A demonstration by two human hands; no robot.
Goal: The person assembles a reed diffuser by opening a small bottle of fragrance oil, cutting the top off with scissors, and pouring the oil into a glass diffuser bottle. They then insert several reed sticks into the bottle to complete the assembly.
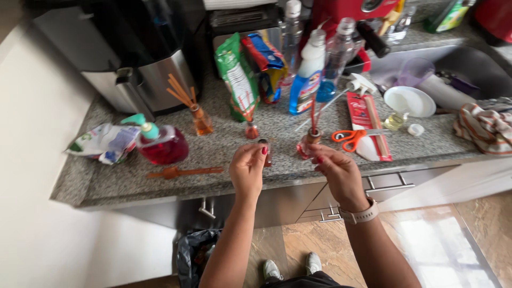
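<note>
My left hand (248, 168) hangs over the counter's front edge, its fingertips pinched on a small dark bottle (265, 152). My right hand (337, 170) grips a small glass diffuser bottle (308, 143) that holds several red reed sticks (313, 114) standing upright. A similar small bottle with sticks (251, 128) stands just behind my left hand. Further left, an orange diffuser jar with brown reeds (200, 117) sits on the granite counter (224, 154).
A round red soap dispenser (162, 145) and a crumpled wrapper (101, 143) lie at left; an orange stick (184, 172) lies near the edge. Orange scissors (352, 137), a red reed packet (368, 122), spray bottles (308, 74), a green pouch (237, 74) and a sink (453, 69) crowd the back.
</note>
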